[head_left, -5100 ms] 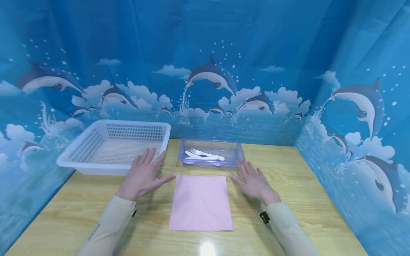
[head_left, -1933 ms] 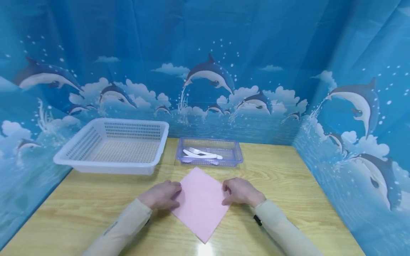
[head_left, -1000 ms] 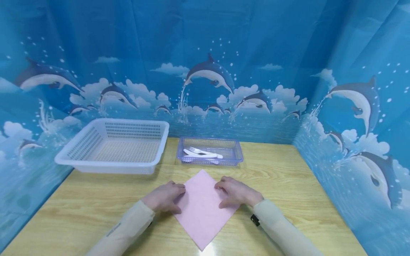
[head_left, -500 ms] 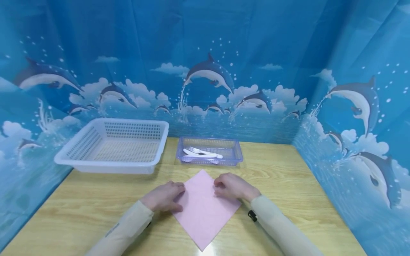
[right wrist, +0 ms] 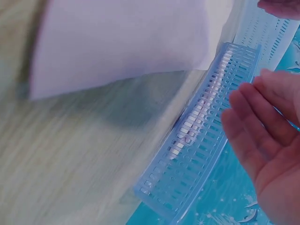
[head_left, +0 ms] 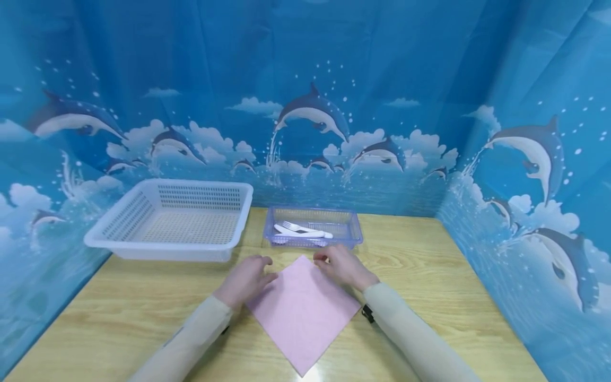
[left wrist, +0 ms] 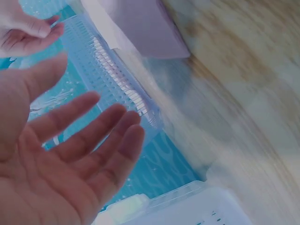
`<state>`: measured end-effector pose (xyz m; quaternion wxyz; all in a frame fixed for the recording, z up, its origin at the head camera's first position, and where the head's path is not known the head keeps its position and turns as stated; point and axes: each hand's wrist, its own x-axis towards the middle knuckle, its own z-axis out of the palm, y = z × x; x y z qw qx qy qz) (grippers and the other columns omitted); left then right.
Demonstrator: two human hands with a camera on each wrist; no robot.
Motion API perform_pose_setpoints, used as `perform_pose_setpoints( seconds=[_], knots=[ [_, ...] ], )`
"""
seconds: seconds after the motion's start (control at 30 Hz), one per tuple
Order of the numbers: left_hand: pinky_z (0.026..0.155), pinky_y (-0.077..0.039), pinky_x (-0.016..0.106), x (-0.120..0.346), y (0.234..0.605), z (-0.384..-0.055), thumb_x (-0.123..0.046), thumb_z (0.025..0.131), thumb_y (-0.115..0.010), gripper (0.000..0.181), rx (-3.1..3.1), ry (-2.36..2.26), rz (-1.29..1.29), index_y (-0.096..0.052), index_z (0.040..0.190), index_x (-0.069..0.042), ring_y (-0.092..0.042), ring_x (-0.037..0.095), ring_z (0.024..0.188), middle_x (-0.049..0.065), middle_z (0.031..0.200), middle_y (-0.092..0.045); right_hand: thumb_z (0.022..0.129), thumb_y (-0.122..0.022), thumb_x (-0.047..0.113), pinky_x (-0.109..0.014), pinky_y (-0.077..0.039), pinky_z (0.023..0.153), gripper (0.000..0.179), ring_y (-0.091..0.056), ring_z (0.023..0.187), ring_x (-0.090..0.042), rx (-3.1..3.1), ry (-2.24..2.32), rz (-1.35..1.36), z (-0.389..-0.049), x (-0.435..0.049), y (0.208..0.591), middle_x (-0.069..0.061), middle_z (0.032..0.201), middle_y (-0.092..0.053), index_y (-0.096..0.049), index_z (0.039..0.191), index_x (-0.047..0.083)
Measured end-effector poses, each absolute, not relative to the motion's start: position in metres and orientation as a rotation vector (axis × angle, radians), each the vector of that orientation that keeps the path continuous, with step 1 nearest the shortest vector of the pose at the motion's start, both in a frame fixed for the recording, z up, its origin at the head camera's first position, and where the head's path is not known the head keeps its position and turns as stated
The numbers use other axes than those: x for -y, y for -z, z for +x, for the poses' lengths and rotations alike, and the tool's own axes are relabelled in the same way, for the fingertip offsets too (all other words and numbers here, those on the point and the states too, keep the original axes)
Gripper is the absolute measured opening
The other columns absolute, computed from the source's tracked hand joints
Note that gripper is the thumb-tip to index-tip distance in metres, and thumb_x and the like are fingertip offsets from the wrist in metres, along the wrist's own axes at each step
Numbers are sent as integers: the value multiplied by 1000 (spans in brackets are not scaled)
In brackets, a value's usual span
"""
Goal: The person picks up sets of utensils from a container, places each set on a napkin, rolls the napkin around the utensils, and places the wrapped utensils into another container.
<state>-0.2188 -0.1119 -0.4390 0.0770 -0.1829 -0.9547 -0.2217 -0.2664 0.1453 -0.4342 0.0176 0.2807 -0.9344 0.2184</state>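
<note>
A pink square paper napkin (head_left: pixel 305 323) lies on the table with its corners pointing away, near, left and right. My left hand (head_left: pixel 244 282) is at its upper left edge, fingers bent loosely over the side. In the left wrist view that palm (left wrist: pixel 61 173) shows bare, fingers spread. Beside the far corner is my right hand (head_left: pixel 346 266), over the upper right edge. The right wrist view shows this hand's palm (right wrist: pixel 281 154) bare as well, with relaxed fingers and the napkin (right wrist: pixel 126 42) apart from it.
Behind the napkin stands a translucent purple basket (head_left: pixel 354 229) holding a white plastic fork (head_left: pixel 297 227) and other white cutlery. A larger white slotted basket (head_left: pixel 167 246) stands at the back left. Blue dolphin-print curtains (head_left: pixel 305 53) close off the back and sides of the wooden table (head_left: pixel 444 297).
The napkin was square to me at first and has been turned into a diamond. Since half a second ago both hands have moved up along its edges towards the far corner.
</note>
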Motion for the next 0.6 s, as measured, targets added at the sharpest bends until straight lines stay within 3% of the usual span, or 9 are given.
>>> perform_pose_setpoints(
  seconds=[0.2,0.43,0.53,0.6],
  knots=[
    [73,-58,47,106,440,-229,-29,93,-67,30,2730,657,-430,-68,104,-2,-68,32,84,17,97,-72,92,-66,13,-30,-58,81,15,-69,89,-16,2793,-697,794,-276,-137,433,-4,98,-74,-74,103,8],
    [53,-51,40,100,438,-244,-21,93,-66,17,2623,642,-361,-63,93,-4,-61,27,63,12,73,-64,91,-66,9,-32,-58,82,13,-69,89,-19,2734,-672,755,-289,-132,430,-6,99,-74,-74,101,6],
    [53,-52,39,99,437,-251,-17,95,-64,34,2612,612,-360,-56,125,-2,-61,27,61,12,73,-64,92,-64,9,-34,-58,82,14,-70,91,-21,2727,-640,740,-296,-130,428,-7,100,-74,-74,102,5],
    [54,-53,40,98,437,-255,-14,95,-63,40,2612,611,-355,-52,131,-3,-61,27,62,14,75,-66,93,-63,10,-37,-57,85,17,-69,94,-23,2739,-614,732,-301,-128,426,-8,103,-74,-73,105,5]
  ],
)
